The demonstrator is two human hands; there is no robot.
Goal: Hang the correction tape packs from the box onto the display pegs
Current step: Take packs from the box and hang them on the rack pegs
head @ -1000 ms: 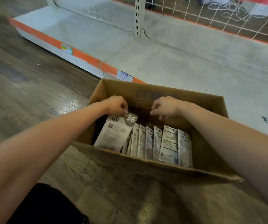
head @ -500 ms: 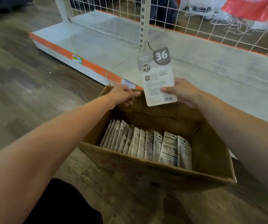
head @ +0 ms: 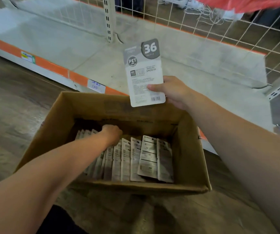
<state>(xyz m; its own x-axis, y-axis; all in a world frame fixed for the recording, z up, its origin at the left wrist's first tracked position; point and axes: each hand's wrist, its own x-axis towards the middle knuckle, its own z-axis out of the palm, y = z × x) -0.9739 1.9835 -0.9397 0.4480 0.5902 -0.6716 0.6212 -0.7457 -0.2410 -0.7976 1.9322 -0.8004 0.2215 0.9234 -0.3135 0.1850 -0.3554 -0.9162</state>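
right hand (head: 173, 91) pinches one pack (head: 144, 73) upright above the box (head: 55, 125); left hand (head: 112, 134) is curled down among the packed row (head: 136, 157), grip unclear. no pegs in sight, nearly everything left to hang.

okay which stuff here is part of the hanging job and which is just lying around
Job: pack held up by right hand; packs in box; cardboard box; left hand reaching in; wire grid.
Lying about: shelf price labels; red cloth.
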